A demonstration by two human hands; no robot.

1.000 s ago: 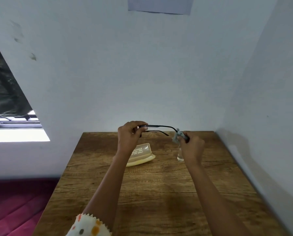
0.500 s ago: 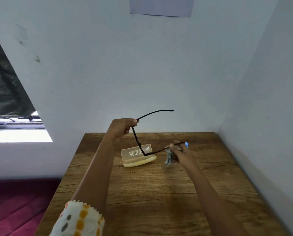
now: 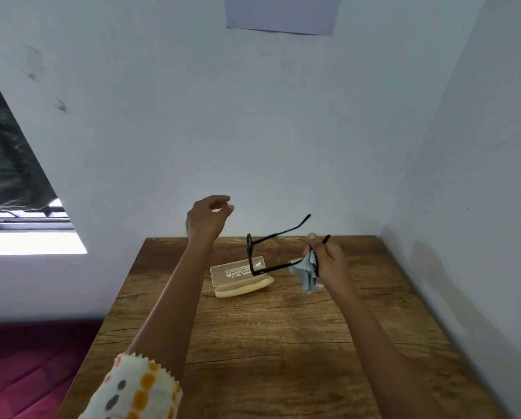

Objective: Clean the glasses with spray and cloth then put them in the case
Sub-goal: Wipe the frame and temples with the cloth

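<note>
Our right hand [image 3: 328, 261] pinches the glasses [image 3: 256, 272] by one arm, bunching the blue cloth [image 3: 306, 270] with them, above the desk [image 3: 283, 328], just right of the open case [image 3: 238, 275]. Our left hand [image 3: 209, 217] hovers empty, fingers loosely curled.

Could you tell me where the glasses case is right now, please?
In the head view, the open case lies on the table toward its far edge, just left of the right hand holding the glasses.
</note>
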